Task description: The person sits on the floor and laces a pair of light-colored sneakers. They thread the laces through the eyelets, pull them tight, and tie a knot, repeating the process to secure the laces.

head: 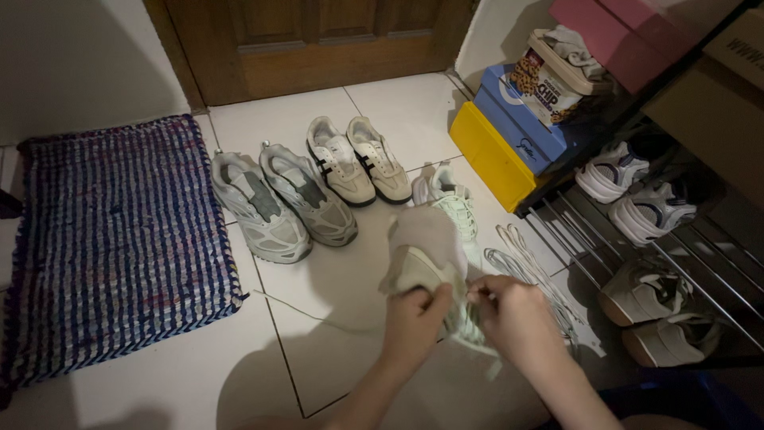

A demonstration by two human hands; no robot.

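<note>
Head view shows both hands low over the tiled floor (263,382). The left hand (414,318) is closed around a pale sneaker (426,267), and the right hand (513,310) pinches its side. The matching sneaker (450,203) and loose white laces (525,271) lie just beside. 2 more pairs stand near the door (318,40).

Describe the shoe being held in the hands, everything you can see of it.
The shoe is a pale, off-white sneaker, seemingly of mesh or fabric with a light rubbery sole. It is lifted off the tiled floor, tilted with heel and sole toward the camera. The left hand grips its lower edge; the right hand pinches near its lacing area. Its matching sneaker stands on the floor behind, and loose white laces lie beside it.
</note>
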